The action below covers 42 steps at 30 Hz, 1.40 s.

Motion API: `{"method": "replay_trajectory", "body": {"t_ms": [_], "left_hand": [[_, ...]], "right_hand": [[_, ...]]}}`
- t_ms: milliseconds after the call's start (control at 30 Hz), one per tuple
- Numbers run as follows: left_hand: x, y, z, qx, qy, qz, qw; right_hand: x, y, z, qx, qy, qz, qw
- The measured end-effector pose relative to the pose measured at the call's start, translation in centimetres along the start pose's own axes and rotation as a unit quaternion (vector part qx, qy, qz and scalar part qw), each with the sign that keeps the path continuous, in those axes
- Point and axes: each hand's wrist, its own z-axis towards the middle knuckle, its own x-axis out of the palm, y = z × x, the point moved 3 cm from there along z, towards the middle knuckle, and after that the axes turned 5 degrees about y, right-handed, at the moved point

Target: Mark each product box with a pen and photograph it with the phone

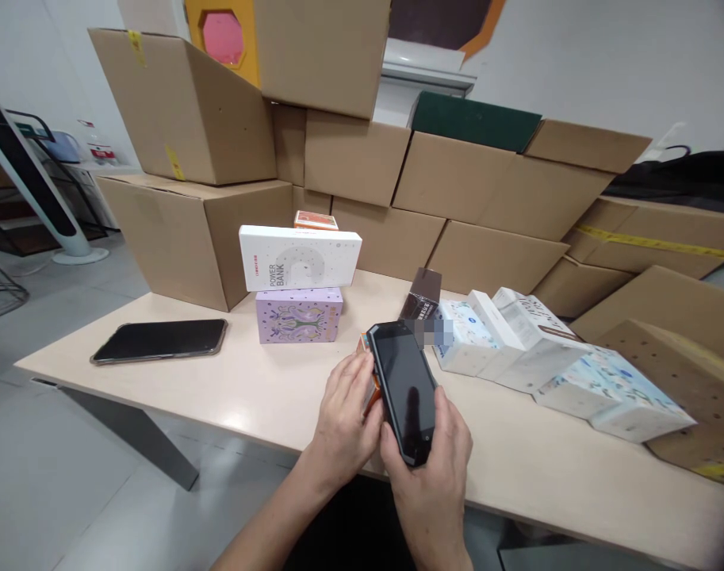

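Note:
My right hand (436, 484) grips the lower end of a black handheld phone (402, 373), its dark screen facing up at me. My left hand (345, 420) is closed around a small orange box (372, 394), mostly hidden by my fingers and the phone's left edge. Beyond my hands, a white power bank box (302, 262) rests on a purple patterned box (299, 317). Another orange box (316, 220) shows partly behind it. A second phone (159, 341) lies screen up at the table's left. A dark brown box (422, 292) stands past the held phone.
To the right, a row of white and blue patterned boxes (469, 337) runs along the table (266, 396). Stacked cardboard cartons (362, 162) wall off the back. An open carton (676, 373) stands at the right. A tower fan (34, 174) is on the floor at left.

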Motion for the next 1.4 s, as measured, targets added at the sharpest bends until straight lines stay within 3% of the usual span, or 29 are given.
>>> {"method": "replay_trajectory", "body": {"t_ms": [767,1400], "left_hand": [[0.08,0.56,0.17,-0.018,-0.005,-0.021,1.000],[-0.10,0.40,0.05,-0.054,0.031,-0.046,0.997]], "right_hand": [[-0.22,0.26,0.39,-0.001,0.022,0.003,1.000],[-0.01,0.32,-0.07,0.028,0.012,0.014,0.999]]}}
